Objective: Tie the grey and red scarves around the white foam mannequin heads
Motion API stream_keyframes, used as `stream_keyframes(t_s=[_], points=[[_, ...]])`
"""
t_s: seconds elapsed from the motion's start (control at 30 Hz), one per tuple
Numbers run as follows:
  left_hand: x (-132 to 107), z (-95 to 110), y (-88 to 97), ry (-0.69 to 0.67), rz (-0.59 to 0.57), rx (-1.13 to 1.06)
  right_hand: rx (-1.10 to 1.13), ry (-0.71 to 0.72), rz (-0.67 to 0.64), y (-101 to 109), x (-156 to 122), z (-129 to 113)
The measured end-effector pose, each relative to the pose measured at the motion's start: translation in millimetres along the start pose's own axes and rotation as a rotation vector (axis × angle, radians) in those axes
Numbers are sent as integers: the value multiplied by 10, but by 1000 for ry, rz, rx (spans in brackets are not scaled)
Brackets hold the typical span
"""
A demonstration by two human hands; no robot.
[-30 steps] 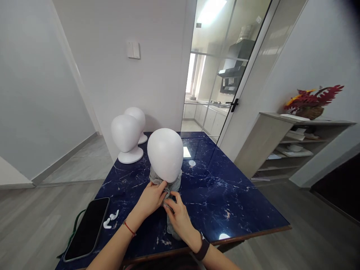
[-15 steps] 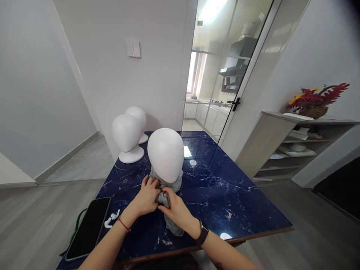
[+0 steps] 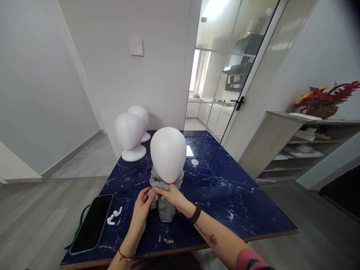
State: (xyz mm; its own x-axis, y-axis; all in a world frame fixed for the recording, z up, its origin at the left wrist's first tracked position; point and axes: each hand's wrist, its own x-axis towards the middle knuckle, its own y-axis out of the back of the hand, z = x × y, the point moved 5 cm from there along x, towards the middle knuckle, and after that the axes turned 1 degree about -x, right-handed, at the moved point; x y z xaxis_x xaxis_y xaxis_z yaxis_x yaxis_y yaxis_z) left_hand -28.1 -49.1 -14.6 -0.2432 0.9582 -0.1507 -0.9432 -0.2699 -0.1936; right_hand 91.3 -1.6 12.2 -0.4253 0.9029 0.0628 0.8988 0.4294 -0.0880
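Note:
A white foam mannequin head stands upright on the blue marbled table. Around its neck is a grey scarf, bunched at the front, with one end hanging down onto the tabletop. My left hand pinches a fold of the scarf at the front left of the neck. Just under the head's chin, my right hand grips the scarf with thumb and fingers. The two hands nearly touch. The base of the head is hidden behind the cloth.
Two more white foam heads, a nearer one and a farther one, stand at the back left. On the left lie a black phone and white earbuds. A wall and a glass door rise behind; a shelf stands at right.
My hands have shifted from the bunched knot up to the scarf's band under the chin. My left hand has turned more upright, and my right forearm has rotated. The view moved slightly.

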Motion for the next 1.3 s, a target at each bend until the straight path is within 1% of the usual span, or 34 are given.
stream_keyframes(t_s=[0.07,0.13,0.2,0.27,0.3,0.37,0.43,0.5,0.57,0.63,0.73,0.77,0.8,0.83,0.87,0.9,0.97,1.0,1.03,1.1,1.17,1.23,1.27,1.3], points=[[-16,27,21,30,-54,35,-30,22,9,30,17,-15],[-23,33,68,38,-87,144,-64,24,8,75,15,-16],[-12,61,154,-35,-44,301,-119,6,8,133,3,1],[12,121,218,-161,-7,428,-163,-1,-5,189,-13,25],[29,153,232,-216,-8,491,-173,4,-16,215,-22,39],[76,217,240,-280,-13,665,-185,26,-5,283,-47,66],[133,306,248,-326,36,916,-231,63,66,373,-88,76],[187,418,255,-369,124,1183,-336,127,164,463,-147,38],[237,514,269,-363,192,1396,-460,214,240,531,-209,-49],[275,594,315,-313,261,1522,-545,287,295,590,-250,-143],[294,684,434,-229,375,1564,-569,319,353,684,-242,-190],[291,690,468,-205,382,1550,-553,305,364,711,-221,-166],[285,677,489,-186,360,1521,-520,282,368,733,-195,-124],[273,638,487,-169,294,1473,-471,251,366,747,-165,-66],[251,573,452,-153,181,1405,-410,217,360,752,-136,0],[212,485,381,-138,34,1311,-344,184,352,751,-111,66],[64,284,135,-109,-294,1064,-218,132,348,738,-78,175],[-35,193,-18,-96,-433,927,-168,116,353,731,-71,211],[-137,120,-176,-99,-538,803,-130,105,358,723,-69,235],[-302,19,-458,-110,-649,626,-89,94,368,714,-77,253],[-397,-41,-655,-94,-726,550,-80,86,367,708,-88,256],[-404,-35,-719,-86,-769,551,-71,77,359,705,-96,263],[-374,-5,-700,-97,-766,568,-60,73,354,705,-98,267],[-323,37,-652,-116,-740,589,-46,71,349,704,-100,267]])
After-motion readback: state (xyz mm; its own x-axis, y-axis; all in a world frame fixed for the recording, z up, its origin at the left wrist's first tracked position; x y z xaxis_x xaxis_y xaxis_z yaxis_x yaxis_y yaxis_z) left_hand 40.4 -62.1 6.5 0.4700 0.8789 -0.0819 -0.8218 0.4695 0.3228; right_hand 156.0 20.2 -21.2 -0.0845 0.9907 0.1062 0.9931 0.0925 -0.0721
